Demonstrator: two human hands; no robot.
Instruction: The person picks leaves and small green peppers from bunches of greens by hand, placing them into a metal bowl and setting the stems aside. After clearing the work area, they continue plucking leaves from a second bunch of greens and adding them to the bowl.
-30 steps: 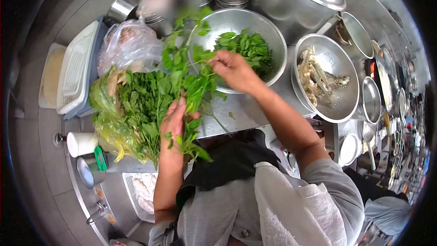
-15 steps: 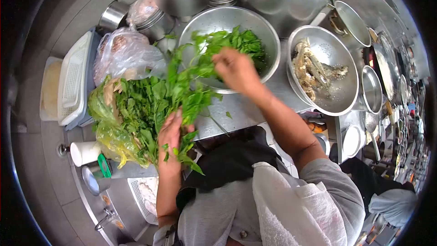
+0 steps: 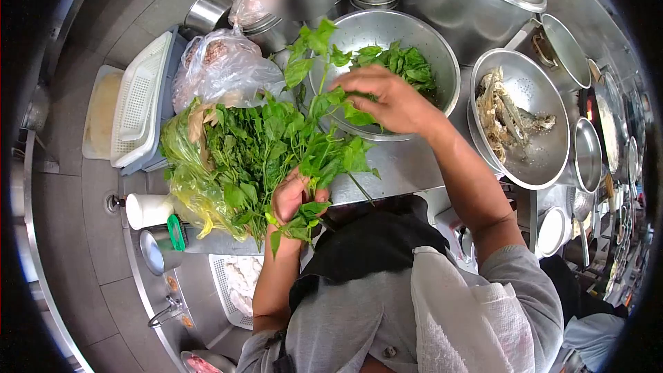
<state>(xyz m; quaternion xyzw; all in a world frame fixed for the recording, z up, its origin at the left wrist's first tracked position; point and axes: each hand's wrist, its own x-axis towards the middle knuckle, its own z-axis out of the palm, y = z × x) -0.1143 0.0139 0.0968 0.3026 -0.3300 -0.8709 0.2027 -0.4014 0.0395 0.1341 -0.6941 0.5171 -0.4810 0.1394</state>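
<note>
My left hand (image 3: 290, 197) is closed around a leafy green stem (image 3: 314, 159) and holds it upright at the counter's front edge. Over the near rim of a steel bowl (image 3: 447, 48), my right hand (image 3: 394, 100) has its fingers stretched out at the stem's upper leaves, thumb apart from them. Loose green leaves (image 3: 407, 62) lie in that bowl. To the left, a large bunch of leafy greens (image 3: 238, 152) spills from a yellowish plastic bag (image 3: 190, 197), right beside my left hand.
At right stands a perforated steel bowl (image 3: 552, 155) with fish pieces (image 3: 501, 107). A clear bag (image 3: 228, 62) and white baskets (image 3: 141, 107) are at left. A large lidded pot (image 3: 469, 14) stands behind. A white cup (image 3: 148, 211) sits near the sink.
The view has shifted, so the scene sits farther right. My right hand's fingers have gone from curled to stretched out. The stem in my left hand now stands more upright.
</note>
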